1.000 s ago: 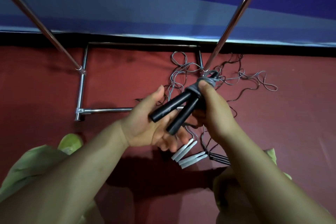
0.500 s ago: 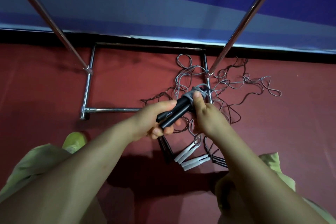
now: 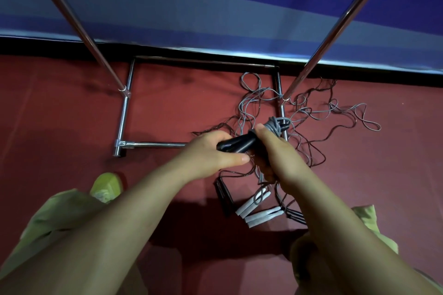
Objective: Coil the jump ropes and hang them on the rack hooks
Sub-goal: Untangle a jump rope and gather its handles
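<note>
A jump rope with two black handles (image 3: pixel 236 145) and grey cord wound into a bundle (image 3: pixel 278 124) is held above the red floor. My left hand (image 3: pixel 211 153) grips the handles from the left. My right hand (image 3: pixel 275 151) grips the handles near the wound cord, thumb pressed by the bundle. Beneath lie tangled grey and dark ropes (image 3: pixel 309 112), white handles (image 3: pixel 257 208) and black handles (image 3: pixel 224 195). The chrome rack's base frame (image 3: pixel 124 112) and its two slanted poles (image 3: pixel 335 31) stand behind; no hooks are in view.
A blue and grey banner wall (image 3: pixel 215 7) runs behind the rack. My green shoe (image 3: pixel 106 187) and green trouser knees sit at the lower left and right. Bare red floor (image 3: pixel 60 115) spreads to the left of the rack.
My left hand has closed round the black handles, which have come together. Both hands and the bundle have shifted slightly lower and closer, and the view has tilted down.
</note>
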A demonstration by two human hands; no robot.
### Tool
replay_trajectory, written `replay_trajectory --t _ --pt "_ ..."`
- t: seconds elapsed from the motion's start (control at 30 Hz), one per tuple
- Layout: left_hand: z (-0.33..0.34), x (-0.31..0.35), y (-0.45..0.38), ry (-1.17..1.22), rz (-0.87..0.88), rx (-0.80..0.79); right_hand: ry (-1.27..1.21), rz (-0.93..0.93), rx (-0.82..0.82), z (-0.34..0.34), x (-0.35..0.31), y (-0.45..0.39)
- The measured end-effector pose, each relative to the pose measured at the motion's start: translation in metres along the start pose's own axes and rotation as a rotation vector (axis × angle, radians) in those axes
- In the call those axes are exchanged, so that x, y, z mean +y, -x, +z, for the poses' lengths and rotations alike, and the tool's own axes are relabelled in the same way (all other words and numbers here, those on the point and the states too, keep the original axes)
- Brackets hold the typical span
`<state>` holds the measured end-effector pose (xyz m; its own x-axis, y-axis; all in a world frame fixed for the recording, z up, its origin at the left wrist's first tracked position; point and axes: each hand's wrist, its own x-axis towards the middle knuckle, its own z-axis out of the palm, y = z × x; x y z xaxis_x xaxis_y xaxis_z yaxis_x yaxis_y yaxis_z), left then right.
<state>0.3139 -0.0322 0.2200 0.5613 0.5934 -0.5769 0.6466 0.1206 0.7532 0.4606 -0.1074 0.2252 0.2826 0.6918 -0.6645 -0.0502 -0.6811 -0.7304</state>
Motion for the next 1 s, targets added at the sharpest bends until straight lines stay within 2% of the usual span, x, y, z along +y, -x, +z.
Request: replay_trajectory --t 0.1,0.27,0.37,0.43,0.5,0.6,0.77,1.0 --pt "-0.002 -0.001 0.001 0.049 -0.006 -0.149 -0.036 -0.018 0.008 0.002 -0.001 0.001" --pt "-0.008 0.0 0.007 0.579 -0.165 -0.606 -0.265 -0.096 -0.036 0.003 -0.002 0.007" --pt "-0.001 -0.003 0.006 0.817 -0.14 -0.82 -0.346 -0.181 -0.097 0.003 -0.005 0.01" --pt "0.006 -0.003 0.007 0.829 -0.131 -0.824 -0.318 -0.23 -0.155 0.0 -0.006 0.009" --pt "0.009 -0.001 0.007 0.765 -0.146 -0.756 -0.218 -0.235 -0.197 -0.007 -0.003 0.003" --pt "0.007 0.001 0.003 0.622 -0.168 -0.652 -0.062 -0.168 -0.204 -0.015 0.0 -0.001" --pt "0.005 0.0 0.001 0.49 -0.171 -0.539 0.052 -0.144 -0.227 -0.02 -0.005 0.003" --pt "0.007 -0.006 -0.003 0.418 -0.175 -0.44 0.176 -0.121 -0.154 -0.017 -0.014 0.012"
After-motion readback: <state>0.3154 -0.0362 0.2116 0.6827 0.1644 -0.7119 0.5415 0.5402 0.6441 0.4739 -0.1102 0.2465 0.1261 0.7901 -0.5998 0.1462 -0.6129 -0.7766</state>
